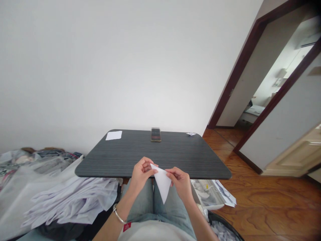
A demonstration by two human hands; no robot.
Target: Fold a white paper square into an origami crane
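Note:
A white sheet of paper [162,184], folded into a triangle, hangs with its point down over my lap, just off the table's near edge. My left hand [143,170] pinches its upper left corner between thumb and fingers. At the upper right corner, my right hand [178,179] grips it the same way. On the dark wood-grain table [135,150], a folded paper figure with wing-like points [191,134] rests at the far right corner. A stack or sheet of white paper [114,135] lies at the far left corner.
A phone-like dark rectangular object [155,134] sits at the table's back middle, by the white wall. Piled white cloth or sheeting [75,197] lies at left. Under the right side is a box of odds and ends [209,195]. A doorway [240,77] stands at right.

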